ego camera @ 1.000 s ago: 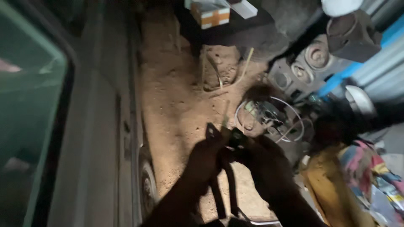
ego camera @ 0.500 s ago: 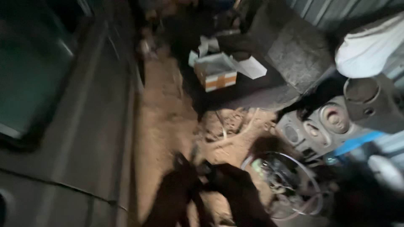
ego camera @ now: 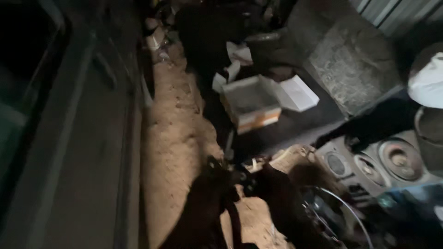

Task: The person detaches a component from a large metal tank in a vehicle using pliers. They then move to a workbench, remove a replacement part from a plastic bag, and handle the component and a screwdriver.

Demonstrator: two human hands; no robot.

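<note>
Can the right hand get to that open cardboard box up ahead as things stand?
Probably yes. The open cardboard box lies ahead of the right hand with no tall thing visibly between them. But both hands, left hand included, seem closed together on a small dark tool, so it looks occupied.

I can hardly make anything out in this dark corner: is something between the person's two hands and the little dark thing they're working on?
Nothing visible. The left hand and right hand meet on a small dark object above the sandy ground; what it is cannot be told.
</note>
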